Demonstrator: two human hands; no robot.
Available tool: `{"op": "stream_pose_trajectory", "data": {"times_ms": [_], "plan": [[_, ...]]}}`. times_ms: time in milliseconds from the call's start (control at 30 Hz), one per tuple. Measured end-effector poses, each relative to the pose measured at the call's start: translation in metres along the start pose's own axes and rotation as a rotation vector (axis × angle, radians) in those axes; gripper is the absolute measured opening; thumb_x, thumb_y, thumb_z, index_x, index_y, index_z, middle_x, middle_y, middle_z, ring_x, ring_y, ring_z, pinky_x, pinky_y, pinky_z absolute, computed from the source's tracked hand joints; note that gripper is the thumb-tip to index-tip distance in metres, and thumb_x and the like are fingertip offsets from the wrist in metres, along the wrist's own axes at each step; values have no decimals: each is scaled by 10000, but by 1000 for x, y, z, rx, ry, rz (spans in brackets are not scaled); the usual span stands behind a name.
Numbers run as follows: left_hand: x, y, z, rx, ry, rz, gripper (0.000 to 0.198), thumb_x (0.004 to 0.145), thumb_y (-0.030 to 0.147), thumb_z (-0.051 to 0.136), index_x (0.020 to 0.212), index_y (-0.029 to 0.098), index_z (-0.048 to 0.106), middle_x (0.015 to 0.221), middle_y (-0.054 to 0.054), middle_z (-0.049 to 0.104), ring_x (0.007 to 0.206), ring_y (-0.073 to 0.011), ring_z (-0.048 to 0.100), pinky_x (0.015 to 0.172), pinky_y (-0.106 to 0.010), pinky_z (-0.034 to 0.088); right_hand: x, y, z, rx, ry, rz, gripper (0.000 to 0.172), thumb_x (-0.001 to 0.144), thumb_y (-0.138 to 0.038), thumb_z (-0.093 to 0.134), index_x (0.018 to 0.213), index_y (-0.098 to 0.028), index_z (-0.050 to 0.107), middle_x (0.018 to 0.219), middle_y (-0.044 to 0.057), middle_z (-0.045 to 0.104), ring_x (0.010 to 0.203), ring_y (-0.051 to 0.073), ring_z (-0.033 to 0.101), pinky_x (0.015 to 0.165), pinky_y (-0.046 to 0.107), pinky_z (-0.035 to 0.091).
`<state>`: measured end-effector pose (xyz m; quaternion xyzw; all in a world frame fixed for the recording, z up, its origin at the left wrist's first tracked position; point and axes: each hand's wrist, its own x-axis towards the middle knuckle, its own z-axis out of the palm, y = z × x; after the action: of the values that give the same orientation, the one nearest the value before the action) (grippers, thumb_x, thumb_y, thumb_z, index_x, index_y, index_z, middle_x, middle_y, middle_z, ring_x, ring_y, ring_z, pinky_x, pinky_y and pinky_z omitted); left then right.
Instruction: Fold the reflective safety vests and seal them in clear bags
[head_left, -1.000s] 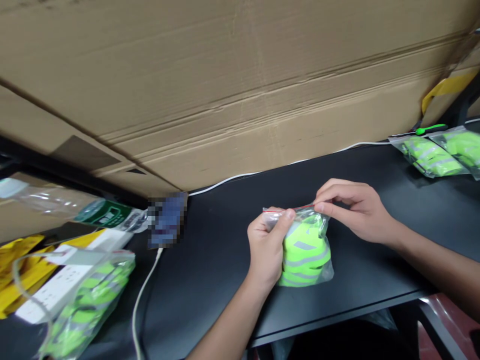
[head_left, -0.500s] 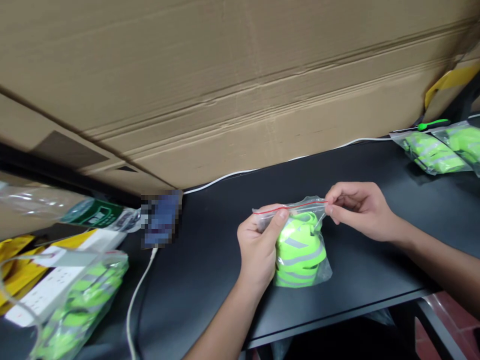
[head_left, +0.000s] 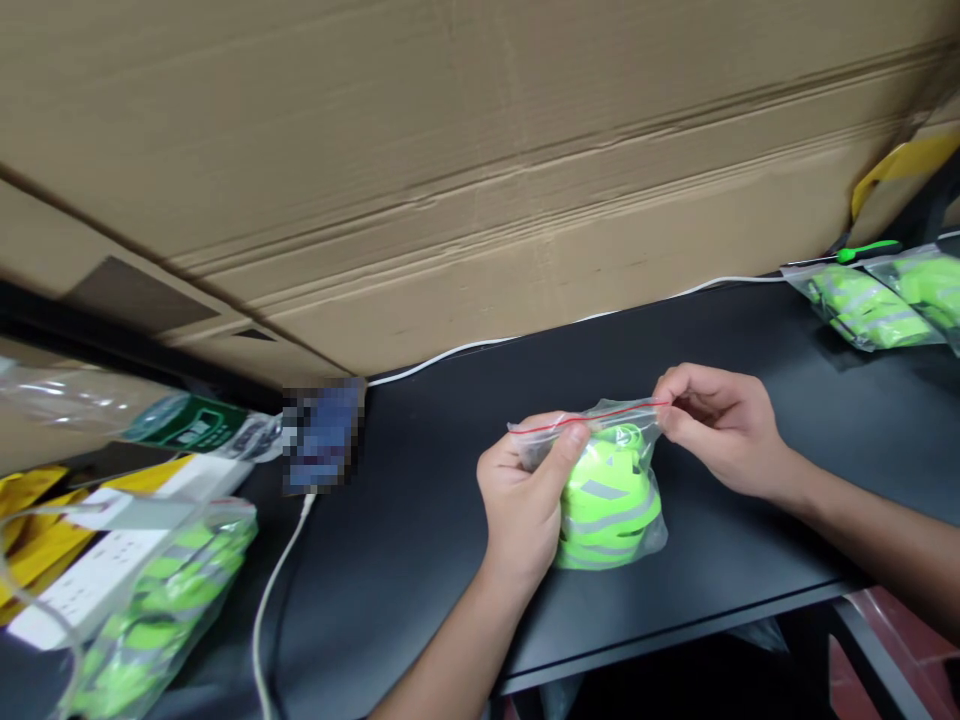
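A clear zip bag (head_left: 651, 535) with a red seal line along its top is held above the black table. Inside it lies a folded neon-yellow strap (head_left: 611, 510) with grey reflective stripes. My left hand (head_left: 529, 495) grips the bag's upper left part, thumb in front and fingers behind. At the top right corner, my right hand (head_left: 716, 425) pinches the end of the seal between thumb and forefinger. The fingers of my left hand behind the bag are mostly hidden.
Filled zip bags (head_left: 870, 305) lie at the back right beside a green-handled tool (head_left: 862, 252). On the left are another filled bag (head_left: 169, 610), a white power strip (head_left: 64, 600), a plastic bottle (head_left: 187, 420) and a blurred-out phone (head_left: 324, 435) on a cable. Cardboard (head_left: 480, 180) stands behind.
Both hands and the bag have shifted slightly to the right. My right thumb and forefinger still pinch the seal's right end, and my left hand keeps its grip.
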<state>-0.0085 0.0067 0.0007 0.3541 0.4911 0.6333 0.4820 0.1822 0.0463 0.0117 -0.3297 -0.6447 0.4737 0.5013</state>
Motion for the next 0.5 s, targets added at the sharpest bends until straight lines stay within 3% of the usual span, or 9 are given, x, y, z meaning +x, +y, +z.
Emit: {"op": "stream_pose_trajectory", "data": {"times_ms": [233,500], "plan": [[-2,1,1,-18,-34,11,229,699,356,904,805,185,794,760,-26,781,650,-133,710,629,-203,578,0,-3,2,-129,-103,-63,147,943,-215,617,801,-179,634,713,-1,576,633,111,495,578,271,409],[1,-2,-2,-120,-113,81,175,810,383,820,837,210,813,843,-38,801,765,-159,748,734,-223,596,-3,0,1,-204,-10,-191,102,927,-158,632,832,-188,653,723,1,616,623,115,538,561,277,411]]}}
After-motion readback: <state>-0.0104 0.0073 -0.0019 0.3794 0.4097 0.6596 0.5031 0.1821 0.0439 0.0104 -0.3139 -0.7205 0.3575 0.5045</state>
